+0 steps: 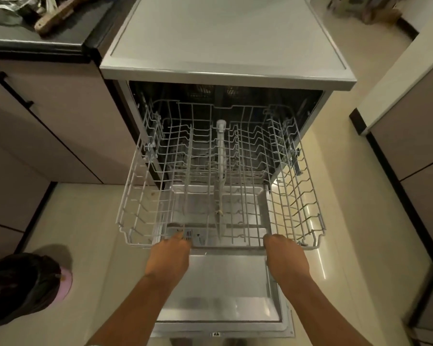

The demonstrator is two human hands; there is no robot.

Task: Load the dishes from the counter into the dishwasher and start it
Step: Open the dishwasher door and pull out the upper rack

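Note:
The dishwasher [225, 76] stands open, its door [220, 295] folded down flat toward me. A white wire rack [295, 186] is pulled far out over the door and holds no dishes. My left hand [170, 255] grips the rack's front rail left of centre, fingers curled under the wire. My right hand [285, 255] grips the same front rail right of centre. A grey spray arm [221, 156] runs down the rack's middle. No dishes show in this view.
A dark counter [35, 43] at the upper left carries a wooden-handled utensil [55, 16] and some metal items. A bin with a dark bag [23, 285] stands on the floor at the lower left. Cabinets [410, 151] flank the floor on the right.

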